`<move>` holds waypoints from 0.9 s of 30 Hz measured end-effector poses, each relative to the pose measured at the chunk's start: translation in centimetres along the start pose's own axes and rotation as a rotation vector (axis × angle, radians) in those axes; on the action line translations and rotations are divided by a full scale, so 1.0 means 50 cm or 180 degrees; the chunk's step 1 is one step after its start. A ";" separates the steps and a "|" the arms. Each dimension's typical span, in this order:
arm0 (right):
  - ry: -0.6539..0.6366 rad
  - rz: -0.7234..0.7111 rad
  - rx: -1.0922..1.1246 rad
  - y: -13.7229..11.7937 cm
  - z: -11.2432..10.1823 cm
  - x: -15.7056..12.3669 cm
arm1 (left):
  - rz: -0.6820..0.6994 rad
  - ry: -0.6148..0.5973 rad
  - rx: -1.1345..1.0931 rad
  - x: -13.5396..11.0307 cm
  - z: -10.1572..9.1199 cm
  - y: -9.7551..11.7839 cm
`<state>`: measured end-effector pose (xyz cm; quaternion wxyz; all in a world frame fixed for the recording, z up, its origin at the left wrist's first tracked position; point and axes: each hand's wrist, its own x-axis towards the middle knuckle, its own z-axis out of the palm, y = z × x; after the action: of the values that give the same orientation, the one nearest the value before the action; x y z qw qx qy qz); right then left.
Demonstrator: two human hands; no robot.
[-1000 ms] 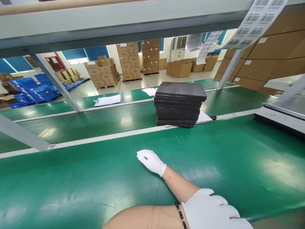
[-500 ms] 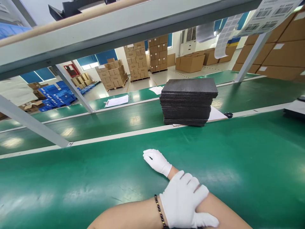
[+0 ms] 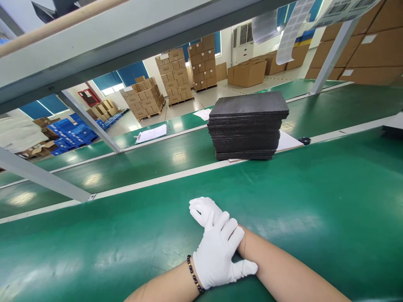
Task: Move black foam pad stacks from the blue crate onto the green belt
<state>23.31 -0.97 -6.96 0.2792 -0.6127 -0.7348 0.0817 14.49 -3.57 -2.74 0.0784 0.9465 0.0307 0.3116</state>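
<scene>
My right hand (image 3: 200,208), in a white glove, rests on the green conveyor belt (image 3: 315,201) with its fingers loosely bent and nothing in it. My left hand (image 3: 217,253), also in a white glove, lies across my right wrist with its fingers stretched out. On my left wrist is a dark bead bracelet (image 3: 194,274). A tall stack of black foam sheets (image 3: 247,126) stands on the strip behind the belt, well beyond both hands and a little to the right.
A white sheet (image 3: 288,140) lies under the stack, with a small black object (image 3: 304,140) beside it. Papers (image 3: 151,133) lie on the far strip. Grey frame struts (image 3: 40,176) slant at left. Label strips (image 3: 292,29) hang overhead. Cardboard boxes (image 3: 176,77) and blue crates (image 3: 71,130) stand behind.
My left hand has come in from the lower right and slid up my right forearm onto the wrist. The right hand has stayed put on the belt.
</scene>
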 end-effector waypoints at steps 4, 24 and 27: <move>-0.0254 -0.0197 -0.0258 -0.018 -0.017 0.022 | 0.0261 -0.0575 -0.0212 0.000 0.002 0.023; -0.0586 -0.0662 -0.0642 -0.043 -0.043 0.021 | 0.1927 -0.1193 0.0451 -0.001 -0.026 0.059; -0.0508 -0.0646 -0.0614 -0.039 -0.040 0.018 | 0.1991 -0.1241 0.0428 0.006 -0.029 0.057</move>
<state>22.56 -1.00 -4.12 0.1666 -0.5508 -0.8173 0.0305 13.87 -6.16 -0.94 -0.0785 0.9547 -0.2550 0.1317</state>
